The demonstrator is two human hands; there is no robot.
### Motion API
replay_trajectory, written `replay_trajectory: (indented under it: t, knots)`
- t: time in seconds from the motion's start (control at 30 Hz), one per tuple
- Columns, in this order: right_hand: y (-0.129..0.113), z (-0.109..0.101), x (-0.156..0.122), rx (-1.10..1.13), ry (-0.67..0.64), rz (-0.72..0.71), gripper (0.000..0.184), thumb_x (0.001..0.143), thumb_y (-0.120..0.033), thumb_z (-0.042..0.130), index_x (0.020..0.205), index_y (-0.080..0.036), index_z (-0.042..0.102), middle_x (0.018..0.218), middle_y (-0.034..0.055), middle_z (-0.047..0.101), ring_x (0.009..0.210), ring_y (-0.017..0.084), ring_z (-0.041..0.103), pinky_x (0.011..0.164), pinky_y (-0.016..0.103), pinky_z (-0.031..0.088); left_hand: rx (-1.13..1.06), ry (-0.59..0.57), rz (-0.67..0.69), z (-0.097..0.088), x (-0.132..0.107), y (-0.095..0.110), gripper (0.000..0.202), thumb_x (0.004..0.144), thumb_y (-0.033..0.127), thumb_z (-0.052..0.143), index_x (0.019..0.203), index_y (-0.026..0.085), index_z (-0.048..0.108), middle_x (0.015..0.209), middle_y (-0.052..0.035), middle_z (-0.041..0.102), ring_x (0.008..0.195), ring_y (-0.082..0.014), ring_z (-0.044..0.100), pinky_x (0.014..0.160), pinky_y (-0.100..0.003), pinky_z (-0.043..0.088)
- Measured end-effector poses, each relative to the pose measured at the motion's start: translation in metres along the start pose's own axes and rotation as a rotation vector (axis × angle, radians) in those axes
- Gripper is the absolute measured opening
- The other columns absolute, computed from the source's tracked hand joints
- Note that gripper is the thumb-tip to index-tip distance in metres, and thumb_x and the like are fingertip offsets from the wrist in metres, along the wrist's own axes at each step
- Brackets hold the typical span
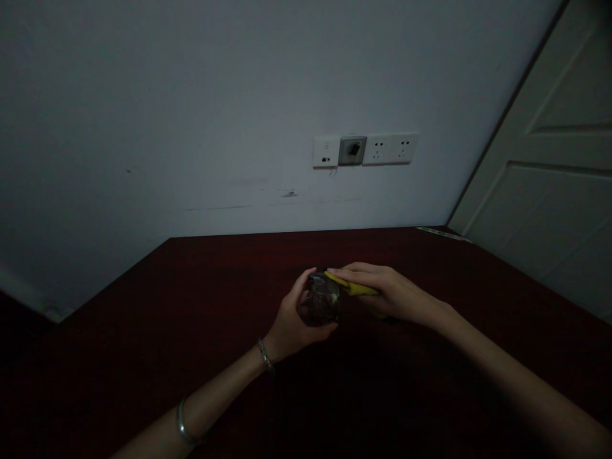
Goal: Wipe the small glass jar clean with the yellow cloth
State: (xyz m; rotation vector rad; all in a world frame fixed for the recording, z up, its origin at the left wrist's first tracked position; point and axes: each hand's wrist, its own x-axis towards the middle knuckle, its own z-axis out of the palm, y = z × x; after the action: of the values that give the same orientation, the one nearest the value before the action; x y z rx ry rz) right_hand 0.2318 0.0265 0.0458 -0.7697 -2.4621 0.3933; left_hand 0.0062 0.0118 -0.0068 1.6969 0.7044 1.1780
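My left hand [292,320] is wrapped round a small clear glass [323,299] that it holds just above a dark red table [191,293]. My right hand [388,292] is closed on a yellow cloth or sponge [351,287], whose tip touches the glass's upper rim. Both hands meet at the middle of the table. The light is dim, so the glass's contents cannot be made out. Bracelets sit on my left wrist and forearm.
A white wall rises behind the table, with a row of sockets and a switch plate [366,150] on it. A pale door [554,166] stands at the right. A thin light strip [442,233] lies at the table's far right corner.
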Motion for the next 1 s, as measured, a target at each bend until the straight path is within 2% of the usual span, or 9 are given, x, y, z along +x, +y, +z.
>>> replay_trajectory:
  t: [0.17, 0.4, 0.6, 0.8, 1.0]
  knots:
    - [-0.007, -0.003, -0.001, -0.022, -0.069, -0.055, 0.061, 0.086, -0.005, 0.051, 0.138, -0.034, 0.041, 0.123, 0.0039, 0.057, 0.107, 0.016, 0.056, 0.089, 0.033, 0.047, -0.022, 0.016, -0.005, -0.002, 0.002, -0.01, 0.092, 0.059, 0.021, 0.078, 0.137, 0.017, 0.028, 0.121, -0.0137, 0.059, 0.107, -0.0269, 0.061, 0.089, -0.039, 0.054]
    - [-0.007, -0.001, 0.001, -0.049, -0.03, -0.007, 0.057, 0.089, -0.01, 0.049, 0.141, -0.033, 0.037, 0.125, 0.0051, 0.056, 0.108, 0.016, 0.057, 0.091, 0.034, 0.047, -0.058, 0.008, -0.008, -0.001, 0.001, -0.011, 0.093, 0.06, 0.02, 0.078, 0.137, 0.016, 0.027, 0.12, -0.014, 0.06, 0.11, -0.0272, 0.059, 0.09, -0.037, 0.053]
    - [-0.013, -0.008, 0.0, -0.156, -0.047, 0.009, 0.063, 0.088, -0.007, 0.048, 0.143, -0.033, 0.032, 0.122, 0.0057, 0.058, 0.104, 0.016, 0.059, 0.087, 0.033, 0.05, -0.007, -0.008, 0.026, -0.001, 0.0, -0.007, 0.09, 0.062, 0.02, 0.078, 0.137, 0.017, 0.029, 0.123, -0.0135, 0.058, 0.11, -0.0264, 0.06, 0.089, -0.036, 0.053]
    - [-0.033, -0.024, -0.001, -0.401, -0.179, 0.034, 0.074, 0.078, 0.003, 0.05, 0.139, -0.039, 0.039, 0.114, 0.0042, 0.057, 0.095, 0.017, 0.06, 0.077, 0.032, 0.05, -0.037, -0.06, -0.016, -0.001, -0.002, -0.007, 0.094, 0.062, 0.018, 0.078, 0.139, 0.016, 0.024, 0.13, -0.0152, 0.053, 0.114, -0.0267, 0.057, 0.096, -0.038, 0.05]
    - [-0.035, -0.024, 0.001, -0.463, -0.143, 0.056, 0.08, 0.075, 0.007, 0.044, 0.139, -0.042, 0.037, 0.117, 0.005, 0.055, 0.096, 0.018, 0.06, 0.078, 0.033, 0.05, 0.026, -0.073, 0.005, 0.001, -0.006, -0.007, 0.095, 0.061, 0.02, 0.08, 0.14, 0.018, 0.026, 0.134, -0.0152, 0.049, 0.119, -0.0291, 0.053, 0.1, -0.043, 0.045]
